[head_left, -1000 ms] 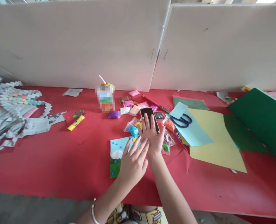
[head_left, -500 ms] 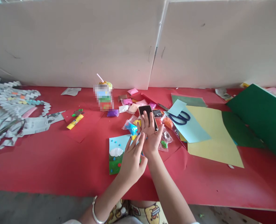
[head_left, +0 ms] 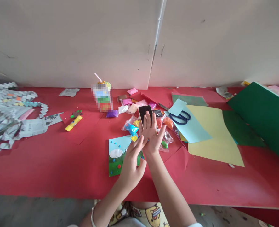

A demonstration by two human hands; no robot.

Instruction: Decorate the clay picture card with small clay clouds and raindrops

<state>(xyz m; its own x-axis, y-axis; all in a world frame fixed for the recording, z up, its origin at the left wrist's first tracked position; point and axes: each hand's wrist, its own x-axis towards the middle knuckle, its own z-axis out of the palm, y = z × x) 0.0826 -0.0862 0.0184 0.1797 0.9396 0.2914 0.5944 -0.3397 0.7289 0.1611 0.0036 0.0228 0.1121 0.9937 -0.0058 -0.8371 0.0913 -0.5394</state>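
Hands meet over a red bench (head_left: pixel 47 170): right hand (head_left: pixel 151 135) lies flat, fingers spread, on a black phone (head_left: pixel 144 111); left hand (head_left: pixel 131 162), loosely open, covers a half-decorated clay landscape card (head_left: pixel 114 156). Clay packets (head_left: pixel 132 126) remain unopened nearby.

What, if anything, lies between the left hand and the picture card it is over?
Nothing visible does. The left hand lies directly over the right part of the picture card, its fingers meeting the right hand, which rests on the phone.
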